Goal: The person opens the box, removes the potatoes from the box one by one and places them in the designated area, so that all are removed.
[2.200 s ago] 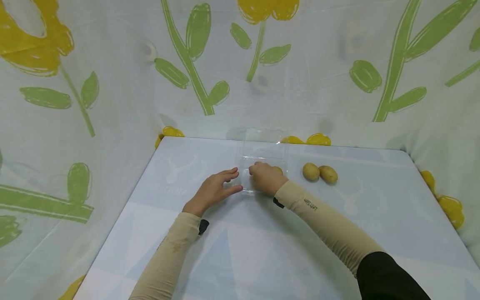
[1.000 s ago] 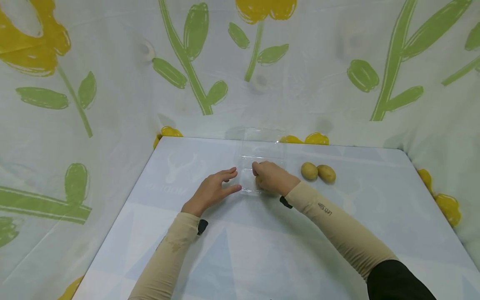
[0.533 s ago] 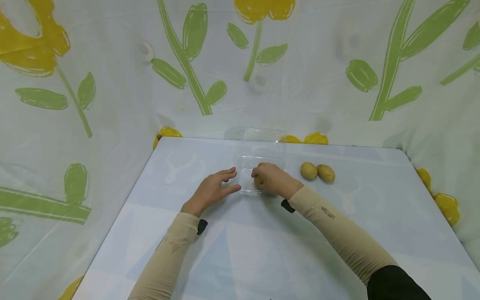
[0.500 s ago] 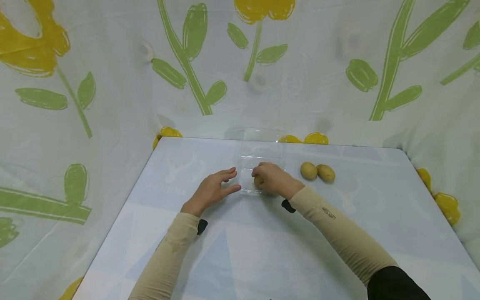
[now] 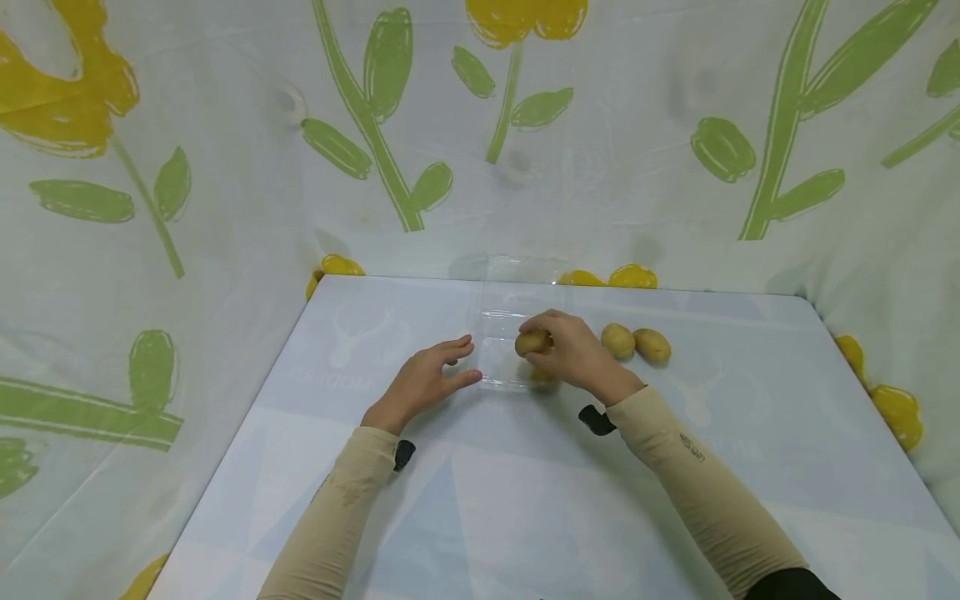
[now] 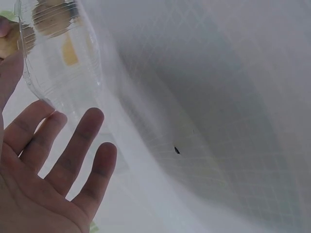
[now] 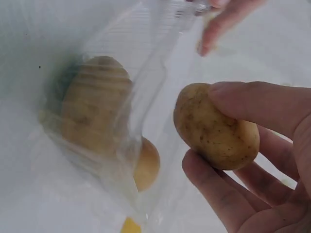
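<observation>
Pinches potato (image 5: pixel 531 343) in right hand (image 5: pixel 579 353), between thumb (image 7: pixel 262 101) and fingertips (image 7: pixel 194 165), with one end protruding, above clear container (image 5: pixel 498 357); holds left hand (image 5: pixel 422 380) wide at container's side.

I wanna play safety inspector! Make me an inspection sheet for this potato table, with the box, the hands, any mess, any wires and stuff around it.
Surface: pale table with faint blue triangles.
Box: clear box, open, its lid tipped back; at least one boxed potato inside.
Loose potatoes: a rounder potato and a longer potato, side by side to the right of the box.
Right hand: holds a potato between thumb and fingers, off the table.
Left hand: fingers spread, at the box's left side.
Clutter: nothing seen.
Cables: nothing seen.
Surroundings: flower-print curtain behind and beside the table.
</observation>
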A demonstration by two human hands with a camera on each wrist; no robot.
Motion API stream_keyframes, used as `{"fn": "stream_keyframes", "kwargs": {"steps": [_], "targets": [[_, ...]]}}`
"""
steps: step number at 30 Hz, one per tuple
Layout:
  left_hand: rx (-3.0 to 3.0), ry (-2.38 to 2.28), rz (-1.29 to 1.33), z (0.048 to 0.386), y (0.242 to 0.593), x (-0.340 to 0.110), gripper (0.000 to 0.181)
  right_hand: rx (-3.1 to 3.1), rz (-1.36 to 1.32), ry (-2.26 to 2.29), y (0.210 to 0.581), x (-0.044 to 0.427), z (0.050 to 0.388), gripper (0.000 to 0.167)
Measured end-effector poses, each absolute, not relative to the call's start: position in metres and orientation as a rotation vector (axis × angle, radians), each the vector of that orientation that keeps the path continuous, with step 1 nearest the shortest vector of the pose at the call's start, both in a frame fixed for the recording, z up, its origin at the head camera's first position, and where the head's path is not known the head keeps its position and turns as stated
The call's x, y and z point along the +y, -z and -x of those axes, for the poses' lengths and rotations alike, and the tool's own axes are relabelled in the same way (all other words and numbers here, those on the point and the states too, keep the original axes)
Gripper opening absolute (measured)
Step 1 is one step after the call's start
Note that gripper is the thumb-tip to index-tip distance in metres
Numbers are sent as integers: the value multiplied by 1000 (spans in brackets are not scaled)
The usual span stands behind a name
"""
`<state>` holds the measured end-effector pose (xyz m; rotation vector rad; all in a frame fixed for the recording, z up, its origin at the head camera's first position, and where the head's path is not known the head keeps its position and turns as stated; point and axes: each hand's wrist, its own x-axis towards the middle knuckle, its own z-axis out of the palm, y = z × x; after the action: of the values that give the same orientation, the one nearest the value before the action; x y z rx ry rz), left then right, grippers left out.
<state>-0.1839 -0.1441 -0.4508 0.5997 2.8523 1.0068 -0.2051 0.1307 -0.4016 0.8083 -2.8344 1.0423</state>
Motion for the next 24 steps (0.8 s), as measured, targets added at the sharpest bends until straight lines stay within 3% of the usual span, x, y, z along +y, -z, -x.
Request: {"fn": "stream_keyframes", "kwargs": {"steps": [24], "targets": [[2846, -1021, -609, 183, 453, -144, 68, -2175, -547, -1208, 396, 190, 182, 46]]}}
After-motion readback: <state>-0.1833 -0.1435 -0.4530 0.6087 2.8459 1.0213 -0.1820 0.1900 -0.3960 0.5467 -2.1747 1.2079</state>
